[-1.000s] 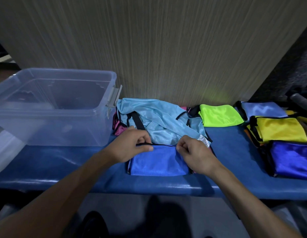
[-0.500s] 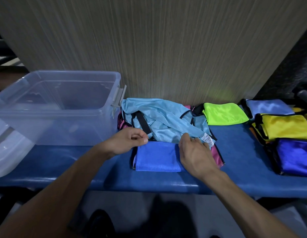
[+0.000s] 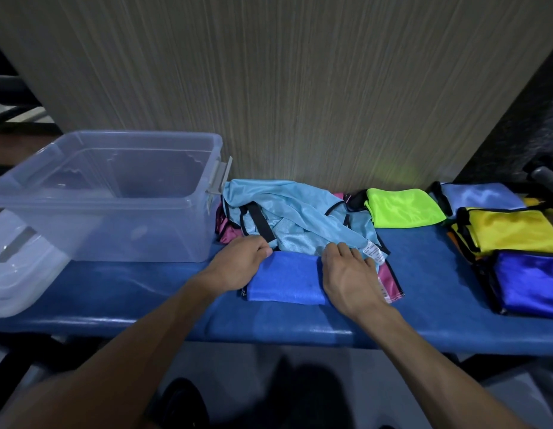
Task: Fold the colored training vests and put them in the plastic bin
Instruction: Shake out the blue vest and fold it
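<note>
Flanking one folded blue vest (image 3: pixel 286 278), two hands lie beside one bin (image 3: pixel 108 193).

The side edges of the blue vest (image 3: pixel 284 278) are covered by the hands (image 3: pixel 239 263) (image 3: pixel 349 278). Beyond them, the pink vest (image 3: pixel 389 281) is largely buried under the light-blue vest (image 3: pixel 293 212). Far right of the hands, the royal-blue vest (image 3: pixel 529 281) is cut off by the frame edge.

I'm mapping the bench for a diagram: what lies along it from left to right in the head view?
Bin lid → plastic bin → left hand → folded blue vest → right hand → neon green vest → yellow vest.
</note>
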Tool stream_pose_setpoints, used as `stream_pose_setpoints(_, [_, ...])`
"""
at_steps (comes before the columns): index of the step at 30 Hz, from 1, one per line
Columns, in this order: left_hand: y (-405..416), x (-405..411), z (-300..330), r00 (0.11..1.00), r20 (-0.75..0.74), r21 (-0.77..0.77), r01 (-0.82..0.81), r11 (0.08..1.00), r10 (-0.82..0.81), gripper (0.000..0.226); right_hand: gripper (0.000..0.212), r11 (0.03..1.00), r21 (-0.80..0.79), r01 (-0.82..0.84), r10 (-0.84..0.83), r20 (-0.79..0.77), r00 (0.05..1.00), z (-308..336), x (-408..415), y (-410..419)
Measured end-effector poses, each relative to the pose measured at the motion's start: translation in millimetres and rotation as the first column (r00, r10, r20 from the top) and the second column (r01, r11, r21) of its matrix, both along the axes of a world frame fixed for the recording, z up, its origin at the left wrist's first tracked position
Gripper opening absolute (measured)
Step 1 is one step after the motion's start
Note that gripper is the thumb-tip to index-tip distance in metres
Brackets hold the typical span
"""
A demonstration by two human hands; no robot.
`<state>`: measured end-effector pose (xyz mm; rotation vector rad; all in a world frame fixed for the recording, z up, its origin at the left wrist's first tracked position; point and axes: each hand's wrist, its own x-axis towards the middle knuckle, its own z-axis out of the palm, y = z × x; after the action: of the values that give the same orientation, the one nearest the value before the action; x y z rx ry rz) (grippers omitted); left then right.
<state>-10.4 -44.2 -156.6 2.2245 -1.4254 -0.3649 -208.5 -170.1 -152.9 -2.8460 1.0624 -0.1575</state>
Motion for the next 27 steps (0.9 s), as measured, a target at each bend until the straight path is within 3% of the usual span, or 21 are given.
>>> stream_pose_setpoints(3, [0.4, -4.4, 3.6, 0.994, 0.103, 0.046, -0.027, 0.999, 0.022, 0.023, 0.017, 1.0, -0.02, 0.024, -0.025, -0.02, 0.999, -0.3, 1.4, 2.4])
stream_pose_setpoints(5, [4.4, -8.6, 9.2, 0.964, 0.264, -0.066, -0.012, 0.998, 0.029, 0.012, 0.018, 0.999, -0.025, 0.034, -0.035, -0.033, 0.999, -0.2, 1.1, 3.3])
stream_pose_setpoints(8, [10.3, -32.8, 14.6, 0.884, 0.465, -0.259, 0.197, 0.945, -0.057, 0.025, 0.018, 0.999, -0.022, 0.036, -0.037, -0.052, 0.998, 2.0, 1.8, 3.9])
stream_pose_setpoints(10, [14.2, -50.9, 8.0, 0.851, 0.491, -0.175, 0.306, 0.936, -0.186, 0.042, 0.019, 0.999, -0.023, 0.031, -0.032, -0.059, 0.998, 3.2, 1.9, 3.9])
stream_pose_setpoints(12, [19.4, -55.1, -5.1, 0.825, 0.506, 0.018, 0.282, 0.959, -0.252, 0.061, 0.018, 0.997, -0.049, 0.063, -0.066, -0.058, 0.996, 5.1, 3.1, 5.4])
stream_pose_setpoints(14, [24.0, -47.5, -13.7, 0.857, 0.439, 0.118, 0.244, 0.963, -0.271, 0.067, 0.017, 0.985, -0.135, 0.105, -0.105, 0.009, 0.994, 10.4, 3.9, 8.1])
stream_pose_setpoints(16, [25.0, -40.2, -16.2, 0.894, 0.352, 0.114, 0.254, 0.961, -0.278, 0.066, 0.025, 0.959, -0.243, 0.145, -0.122, 0.109, 0.987, 20.8, 0.8, 9.8])
stream_pose_setpoints(18, [25.0, -39.0, -16.8, 0.917, 0.289, 0.073, 0.264, 0.962, -0.273, 0.063, 0.036, 0.975, -0.1, 0.2, -0.189, 0.111, 0.976, 30.9, -6.2, 4.9])
stream_pose_setpoints(21, [25.4, -38.6, -19.1, 0.943, 0.216, 0.009, 0.257, 0.966, -0.253, 0.06, 0.051, 0.934, 0.24, 0.265, -0.267, -0.023, 0.963, 32.0, -10.1, -3.7])
stream_pose_setpoints(24, [25.1, -37.4, -19.0, 0.952, 0.173, -0.001, 0.257, 0.966, -0.253, 0.058, 0.05, 0.793, 0.553, 0.258, -0.345, 0.058, 0.937, 31.4, -6.3, -2.6])
stream_pose_setpoints(27, [25.8, -37.7, -20.3, 0.955, 0.148, 0.0, 0.259, 0.966, -0.256, 0.062, 0.048, 0.663, 0.715, 0.223, -0.445, 0.136, 0.885, 32.9, -5.0, -0.2])
